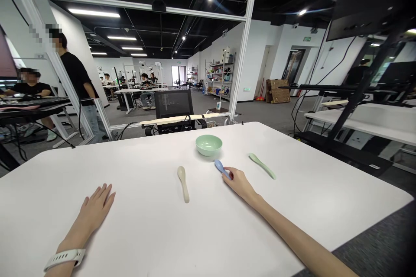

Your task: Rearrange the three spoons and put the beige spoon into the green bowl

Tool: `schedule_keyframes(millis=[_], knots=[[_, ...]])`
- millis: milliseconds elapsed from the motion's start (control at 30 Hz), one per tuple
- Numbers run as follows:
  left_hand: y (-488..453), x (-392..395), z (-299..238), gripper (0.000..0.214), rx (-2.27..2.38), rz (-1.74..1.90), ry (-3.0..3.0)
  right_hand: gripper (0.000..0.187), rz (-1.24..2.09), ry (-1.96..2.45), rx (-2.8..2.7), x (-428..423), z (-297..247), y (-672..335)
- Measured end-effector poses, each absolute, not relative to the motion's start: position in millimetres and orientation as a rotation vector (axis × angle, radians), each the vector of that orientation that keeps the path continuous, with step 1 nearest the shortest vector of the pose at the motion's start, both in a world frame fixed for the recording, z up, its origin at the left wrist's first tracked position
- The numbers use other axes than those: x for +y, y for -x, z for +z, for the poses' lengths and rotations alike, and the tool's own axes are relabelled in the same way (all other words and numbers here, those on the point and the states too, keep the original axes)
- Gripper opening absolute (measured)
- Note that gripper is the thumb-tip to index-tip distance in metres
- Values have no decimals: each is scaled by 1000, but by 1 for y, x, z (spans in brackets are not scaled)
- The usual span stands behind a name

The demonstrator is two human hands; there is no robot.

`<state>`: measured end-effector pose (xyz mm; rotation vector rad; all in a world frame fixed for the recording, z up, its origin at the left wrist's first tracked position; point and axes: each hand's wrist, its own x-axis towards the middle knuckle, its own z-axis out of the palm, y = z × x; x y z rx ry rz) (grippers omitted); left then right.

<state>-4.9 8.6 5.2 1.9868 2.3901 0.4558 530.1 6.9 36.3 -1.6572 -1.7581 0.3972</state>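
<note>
Head view looks down on the worktop (136, 169); how are the hands placed?

The left hand (95, 207) is laid flat towards the near-left edge, fingers spread and nothing held, with a white wrist band (64, 259) worn above it. The right hand (238, 184) is curled at the end of a blue plastic spoon (221, 168). That handle end is hidden by the fingers, so a pinch cannot be told from a mere touch.

Where are the other things placed?

A pale green bowl (209, 145) is set towards the far edge, with the blue spoon's head lying just beside it, apart. A beige spoon (183, 184) is lying between the hands, and a pale green spoon (261, 165) is lying to the bowl's right, slanted towards the right edge.

What could go wrong from here?

The bowl could be nudged if the blue spoon were swung sideways, since little gap is left, and it could be slid or tipped if struck. The smooth-looking handle could be dropped if it is held only at its tip, and the beige spoon could then be struck. That spoon could also be swept aside if a forearm were dragged across the worktop.
</note>
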Motion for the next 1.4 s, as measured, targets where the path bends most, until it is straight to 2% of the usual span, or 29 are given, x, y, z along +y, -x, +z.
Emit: schedule_keyframes(millis=[200, 400, 533, 667, 967, 1400], knots=[[5, 8, 9, 72, 2364, 394, -1976, 46, 345, 1685, -1767, 11, 32, -534], [4, 8, 10, 72, 2377, 400, -1963, 43, 36, 1463, -1943, 8, 33, -512], [2, 7, 11, 70, 2380, 402, -1980, 54, 240, 1160, -2288, 5, 37, -463], [1, 5, 13, 72, 2377, 377, -1991, 70, 415, 1073, -2447, 7, 40, -425], [-1, 3, 15, 75, 2355, 339, -1992, 60, 512, 1056, -2438, 2, 40, -422], [-2, 3, 16, 70, 2383, 380, -1994, 65, 459, 1034, -2422, 2, 41, -424]])
